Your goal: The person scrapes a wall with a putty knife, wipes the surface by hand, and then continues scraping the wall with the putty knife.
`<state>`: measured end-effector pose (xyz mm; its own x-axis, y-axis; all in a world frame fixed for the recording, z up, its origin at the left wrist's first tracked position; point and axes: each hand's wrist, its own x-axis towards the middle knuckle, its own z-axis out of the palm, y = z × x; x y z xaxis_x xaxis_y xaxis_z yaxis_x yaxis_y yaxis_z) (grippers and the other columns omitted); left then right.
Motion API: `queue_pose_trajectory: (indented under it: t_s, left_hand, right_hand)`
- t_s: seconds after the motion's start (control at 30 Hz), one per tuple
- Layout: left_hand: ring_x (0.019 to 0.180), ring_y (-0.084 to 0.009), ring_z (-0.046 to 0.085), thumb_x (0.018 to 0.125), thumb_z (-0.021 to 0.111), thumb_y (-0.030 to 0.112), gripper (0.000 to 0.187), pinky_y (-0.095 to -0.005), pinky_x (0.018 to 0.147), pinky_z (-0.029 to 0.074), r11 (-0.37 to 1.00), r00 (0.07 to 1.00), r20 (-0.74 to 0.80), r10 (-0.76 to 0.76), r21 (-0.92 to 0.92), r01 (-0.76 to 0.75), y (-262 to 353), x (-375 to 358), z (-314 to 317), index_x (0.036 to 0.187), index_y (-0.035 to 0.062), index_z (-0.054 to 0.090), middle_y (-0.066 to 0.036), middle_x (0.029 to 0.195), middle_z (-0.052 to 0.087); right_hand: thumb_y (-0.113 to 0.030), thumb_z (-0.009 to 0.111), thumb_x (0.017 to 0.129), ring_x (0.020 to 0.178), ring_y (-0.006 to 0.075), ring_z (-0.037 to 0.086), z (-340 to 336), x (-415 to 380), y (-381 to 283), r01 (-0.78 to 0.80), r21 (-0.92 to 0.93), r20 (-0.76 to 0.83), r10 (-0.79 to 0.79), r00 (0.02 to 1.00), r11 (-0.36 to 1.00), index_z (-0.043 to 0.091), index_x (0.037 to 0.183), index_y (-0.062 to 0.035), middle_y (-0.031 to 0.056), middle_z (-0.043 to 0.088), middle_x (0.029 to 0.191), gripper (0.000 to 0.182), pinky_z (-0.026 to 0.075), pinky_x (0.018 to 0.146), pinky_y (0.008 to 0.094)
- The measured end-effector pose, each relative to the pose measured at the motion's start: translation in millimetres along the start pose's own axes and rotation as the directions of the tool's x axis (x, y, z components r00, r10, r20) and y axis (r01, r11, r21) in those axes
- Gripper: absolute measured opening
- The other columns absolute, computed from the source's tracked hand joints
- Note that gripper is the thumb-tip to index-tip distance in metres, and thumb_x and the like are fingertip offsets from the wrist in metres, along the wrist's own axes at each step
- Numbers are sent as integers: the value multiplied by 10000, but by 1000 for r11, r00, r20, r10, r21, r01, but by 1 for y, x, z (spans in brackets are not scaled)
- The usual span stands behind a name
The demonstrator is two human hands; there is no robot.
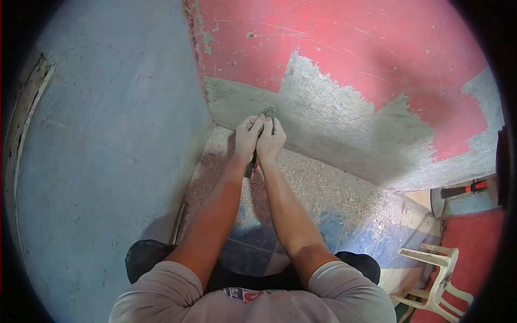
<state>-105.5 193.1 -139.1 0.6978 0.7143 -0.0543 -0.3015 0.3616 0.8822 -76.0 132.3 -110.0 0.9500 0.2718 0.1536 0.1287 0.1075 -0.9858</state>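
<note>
My left hand (247,139) and my right hand (271,141) are both closed around a dark scraper (269,112), side by side, thumbs near its upper end. Its black handle end with a bit of red shows below my hands; the middle is hidden in my grip. The upper end is at the lower part of the wall (344,97), where bare grey surface meets the floor side. Above and to the right, red paint remains with a ragged edge. Pale dust coats my fingers.
A blue-grey wall (107,134) stands close on my left and meets the red one in a corner. Paint flakes and dust cover the floor (312,183). A pale plastic chair (444,269) is at the lower right. Above it lies a tool with a red-and-black handle (464,189).
</note>
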Motion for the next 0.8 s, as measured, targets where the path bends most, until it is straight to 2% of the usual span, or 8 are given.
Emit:
queue_pose_trajectory:
  t_s: [0.07,0.13,0.23,0.4,0.53,0.6,0.73,0.8]
  left_hand:
    - [810,-56,626,1040,649,189,184,-233,721,503,992,998,-30,62,108,-58,0,2,0,1051,15,707,7,898,702]
    - [799,-53,622,1033,660,192,181,-233,710,499,982,994,-67,85,173,-72,-4,5,-2,1029,17,706,7,889,701]
    - [807,-54,615,1039,656,215,202,-227,719,491,993,995,-47,88,88,-84,1,2,2,1057,22,713,10,902,695]
    - [808,-45,606,1035,661,206,191,-220,713,482,978,990,-38,137,166,-129,17,5,12,1037,23,717,13,895,691]
    - [741,-39,591,1015,685,197,186,-235,654,473,988,991,-48,124,103,-118,19,7,18,973,19,715,17,826,684]
    - [729,-37,576,1014,688,204,193,-234,642,464,975,987,-56,149,177,-137,17,8,16,966,18,713,24,818,675]
    - [711,-35,550,1013,693,223,216,-230,629,448,962,978,-51,201,201,-187,33,12,28,942,19,705,37,800,651]
    - [714,-38,557,1010,699,239,232,-231,634,452,970,976,-8,215,116,-213,61,17,41,934,19,703,35,801,655]
  right_hand:
    - [-172,551,1039,779,199,616,0,1,2,20,-60,-3,-20,1000,998,678,1021,44,145,691,847,251,499,742,367]
    - [-171,550,1039,768,200,611,1,2,3,7,-6,10,-7,1000,1000,677,1014,40,147,684,836,247,496,735,373]
    - [-170,554,1036,750,200,600,1,5,-2,60,-48,9,-59,998,997,675,1001,37,144,674,818,242,491,721,375]
    - [-167,559,1033,738,195,585,3,10,-18,107,-44,-29,-108,994,993,679,1018,42,137,673,810,241,490,718,372]
    - [-166,557,1033,752,195,595,3,11,-22,67,-32,-51,-69,996,997,688,1046,45,142,684,828,249,494,728,370]
    - [-168,561,1030,768,196,611,0,11,-24,34,-55,-35,-36,999,998,690,1056,49,143,693,841,254,497,735,371]
    - [-197,559,1022,797,310,670,5,20,-37,130,-84,-56,-135,989,988,692,1053,36,201,709,886,270,508,756,414]
    - [-214,555,1017,816,379,681,9,32,-61,181,-142,-53,-190,980,973,694,1055,26,232,707,903,280,511,767,440]
